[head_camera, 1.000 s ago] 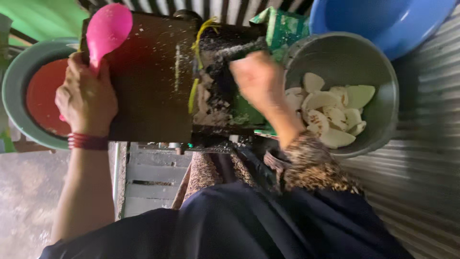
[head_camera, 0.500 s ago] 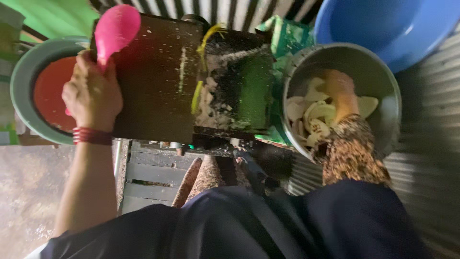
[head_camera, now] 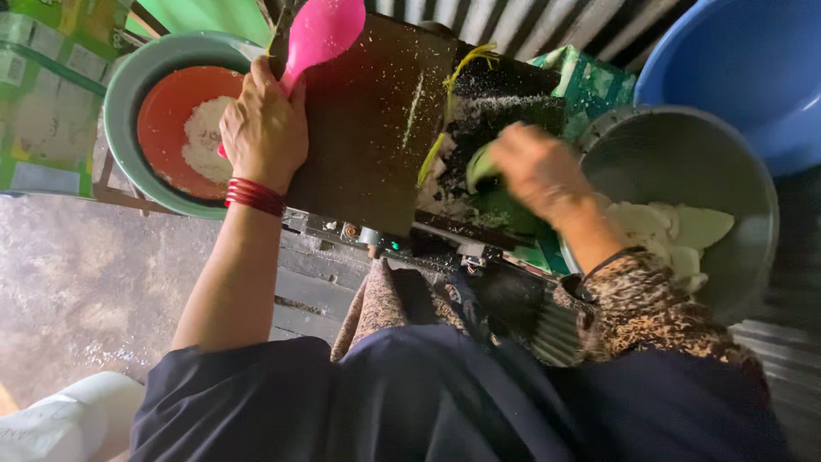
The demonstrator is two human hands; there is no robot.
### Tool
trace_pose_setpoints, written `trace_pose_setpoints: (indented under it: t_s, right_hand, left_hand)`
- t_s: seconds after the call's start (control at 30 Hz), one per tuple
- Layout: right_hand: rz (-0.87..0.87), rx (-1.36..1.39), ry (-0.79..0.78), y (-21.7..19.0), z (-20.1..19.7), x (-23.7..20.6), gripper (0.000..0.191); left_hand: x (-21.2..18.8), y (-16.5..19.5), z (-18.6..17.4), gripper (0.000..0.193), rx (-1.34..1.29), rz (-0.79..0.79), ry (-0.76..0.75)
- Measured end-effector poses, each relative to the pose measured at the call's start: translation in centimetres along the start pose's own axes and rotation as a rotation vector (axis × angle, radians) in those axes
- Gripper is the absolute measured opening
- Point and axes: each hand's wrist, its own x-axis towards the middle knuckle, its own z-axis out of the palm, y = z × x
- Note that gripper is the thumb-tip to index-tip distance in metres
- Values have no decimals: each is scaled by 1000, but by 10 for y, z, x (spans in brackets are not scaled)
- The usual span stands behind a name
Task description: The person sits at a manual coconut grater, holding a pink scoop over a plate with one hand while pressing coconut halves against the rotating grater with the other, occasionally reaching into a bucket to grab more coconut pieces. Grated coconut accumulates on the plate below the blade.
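Looking down from the head camera, a dark grating machine point(head_camera: 368, 128) is seen between the two hands. The left hand point(head_camera: 263, 128) is closed around the handle of a pink spoon point(head_camera: 321, 34), and the long axis of the spoon runs from the fist toward about 1 o'clock, with the bowl of the spoon up over the top edge of the machine. Just at 9 o'clock from this hand, an orange bowl point(head_camera: 175, 107) with white grated matter is set inside a grey-green basin point(head_camera: 137, 77).

The right hand point(head_camera: 534, 171) is curled over a pale greenish-white piece point(head_camera: 481, 167) at the mouth of the machine; the picture is blurred there, so how firmly the piece is held cannot be told. From this hand the metal bowl point(head_camera: 684, 162) lies at about 4 o'clock, very near, and white pieces point(head_camera: 676, 227) are lying in it. The right hand is clearly the nearer one to these pieces; the left hand is well apart from them, on the other side of the machine. A blue tub point(head_camera: 744, 68) is seen at 2 o'clock.
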Motion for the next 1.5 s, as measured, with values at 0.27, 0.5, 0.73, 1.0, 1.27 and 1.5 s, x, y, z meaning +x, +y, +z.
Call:
trace_pose_setpoints:
  t_s: [0.27, 0.5, 0.73, 1.0, 1.27, 1.5]
  right_hand:
    - [93, 170, -244, -11, 41, 7, 28]
    - [23, 255, -201, -9, 45, 22, 45]
    - [16, 305, -51, -15, 45, 35, 36]
    - [167, 323, -241, -25, 6, 13, 56]
    - [77, 488, -220, -41, 27, 21, 39]
    - [64, 518, -100, -39, 50, 26, 37]
  left_hand:
    - [0, -1, 4, 49, 32, 7, 7]
    - [-2, 0, 5, 50, 34, 13, 12]
    - [0, -1, 4, 52, 30, 33, 17]
    - [0, -1, 4, 48, 31, 12, -28]
    - [-2, -2, 6, 51, 56, 53, 48]
    - [0, 1, 4, 50, 32, 19, 10]
